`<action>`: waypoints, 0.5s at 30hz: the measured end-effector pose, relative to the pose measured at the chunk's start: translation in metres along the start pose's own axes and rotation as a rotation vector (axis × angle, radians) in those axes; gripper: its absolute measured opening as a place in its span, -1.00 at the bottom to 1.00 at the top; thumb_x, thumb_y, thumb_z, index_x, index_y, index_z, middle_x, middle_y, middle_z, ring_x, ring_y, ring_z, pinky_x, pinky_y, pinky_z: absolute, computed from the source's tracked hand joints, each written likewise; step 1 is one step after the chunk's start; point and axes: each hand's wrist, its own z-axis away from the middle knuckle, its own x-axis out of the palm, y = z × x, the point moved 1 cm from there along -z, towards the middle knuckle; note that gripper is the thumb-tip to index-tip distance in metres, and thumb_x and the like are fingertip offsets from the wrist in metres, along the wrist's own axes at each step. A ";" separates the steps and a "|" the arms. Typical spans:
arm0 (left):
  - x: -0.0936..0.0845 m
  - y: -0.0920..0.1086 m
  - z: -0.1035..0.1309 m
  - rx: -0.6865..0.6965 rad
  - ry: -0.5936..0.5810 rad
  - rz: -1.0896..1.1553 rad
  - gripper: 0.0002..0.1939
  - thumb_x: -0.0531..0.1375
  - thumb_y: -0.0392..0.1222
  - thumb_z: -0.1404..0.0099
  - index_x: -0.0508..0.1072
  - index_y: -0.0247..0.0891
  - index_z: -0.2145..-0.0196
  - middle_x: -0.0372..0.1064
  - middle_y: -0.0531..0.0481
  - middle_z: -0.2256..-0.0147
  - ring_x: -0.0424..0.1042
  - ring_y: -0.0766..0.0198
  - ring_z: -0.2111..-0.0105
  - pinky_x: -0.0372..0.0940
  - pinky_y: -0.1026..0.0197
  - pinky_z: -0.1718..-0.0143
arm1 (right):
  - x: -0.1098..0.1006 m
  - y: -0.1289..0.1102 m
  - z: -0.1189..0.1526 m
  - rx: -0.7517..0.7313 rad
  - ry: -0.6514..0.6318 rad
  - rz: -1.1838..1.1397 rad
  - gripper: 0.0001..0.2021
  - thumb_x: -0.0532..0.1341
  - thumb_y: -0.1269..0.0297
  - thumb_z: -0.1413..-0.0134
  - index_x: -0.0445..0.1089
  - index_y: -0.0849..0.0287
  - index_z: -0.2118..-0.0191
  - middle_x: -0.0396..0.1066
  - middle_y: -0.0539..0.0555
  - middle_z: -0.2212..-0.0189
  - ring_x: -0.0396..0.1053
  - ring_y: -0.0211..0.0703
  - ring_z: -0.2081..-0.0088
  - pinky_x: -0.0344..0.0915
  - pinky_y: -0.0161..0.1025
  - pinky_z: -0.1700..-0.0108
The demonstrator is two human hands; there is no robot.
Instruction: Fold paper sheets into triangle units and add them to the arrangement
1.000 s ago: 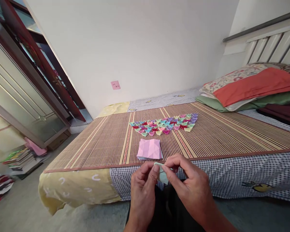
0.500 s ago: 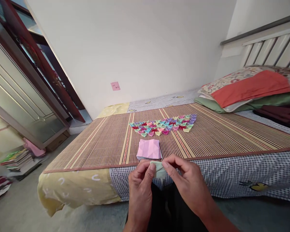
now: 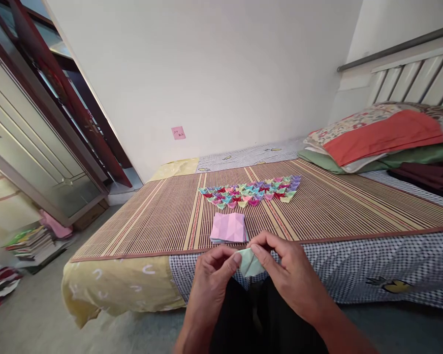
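Note:
Between my two hands is a small piece of pale green folded paper (image 3: 250,264), with a crease running across it. My left hand (image 3: 212,275) pinches its left edge between thumb and fingers. At the top right, my right hand (image 3: 286,268) grips it in the same way. Just beyond the hands, a stack of pink and bluish square papers (image 3: 228,227) with crease marks lies on the mat. Farther back, folded paper boats (image 3: 251,191) in many colours stand in several close rows.
A striped bamboo mat (image 3: 151,211) covers the bed. Pillows (image 3: 380,137) and dark folded cloth (image 3: 428,177) lie at the right, by the white headboard (image 3: 417,81). A pink note (image 3: 177,132) is on the wall. Books (image 3: 31,243) are piled on the floor at left.
The green paper has turned between my fingers and shows a wider face with a slanting crease. My left hand has tilted and its wrist has swung left. The view has shifted slightly.

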 end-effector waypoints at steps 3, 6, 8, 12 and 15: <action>-0.002 -0.001 -0.001 -0.066 -0.063 0.078 -0.78 0.47 -0.12 -0.13 0.59 -0.32 0.46 0.49 0.01 0.47 0.36 0.32 0.43 0.27 0.29 0.31 | -0.002 -0.001 -0.005 0.070 -0.043 -0.142 -0.72 0.17 0.17 -0.35 0.40 0.15 0.40 0.36 -0.04 0.50 0.29 -0.23 0.47 0.22 -0.32 0.46; -0.002 -0.005 -0.002 -0.025 -0.010 0.102 -0.76 0.50 -0.15 -0.10 0.56 -0.32 0.47 0.48 0.02 0.49 0.37 0.33 0.45 0.25 0.30 0.34 | 0.004 0.003 -0.008 0.127 -0.038 -0.313 -0.73 0.22 0.10 -0.31 0.44 0.17 0.35 0.38 -0.03 0.47 0.32 -0.23 0.44 0.27 -0.32 0.42; -0.001 -0.008 -0.003 0.021 0.069 0.111 -0.78 0.49 -0.15 -0.12 0.57 -0.31 0.46 0.48 0.03 0.49 0.37 0.33 0.44 0.26 0.30 0.32 | 0.010 0.009 -0.008 0.166 -0.050 -0.386 -0.73 0.27 0.06 -0.27 0.45 0.18 0.32 0.40 -0.02 0.44 0.33 -0.22 0.41 0.30 -0.30 0.36; -0.002 -0.013 -0.002 0.041 0.166 0.175 -0.79 0.48 -0.14 -0.13 0.59 -0.31 0.42 0.50 0.01 0.44 0.42 0.28 0.37 0.31 0.25 0.21 | 0.022 0.017 -0.005 0.239 -0.111 -0.352 -0.70 0.33 0.05 -0.20 0.41 0.17 0.39 0.30 -0.06 0.48 0.27 -0.22 0.42 0.26 -0.31 0.37; -0.003 -0.013 -0.001 0.020 0.190 0.185 -0.75 0.47 -0.09 -0.16 0.57 -0.31 0.47 0.45 0.04 0.49 0.35 0.33 0.42 0.28 0.30 0.27 | 0.024 0.016 -0.004 0.256 -0.136 -0.347 -0.75 0.33 0.09 -0.19 0.45 0.18 0.34 0.34 -0.03 0.46 0.30 -0.19 0.39 0.29 -0.29 0.34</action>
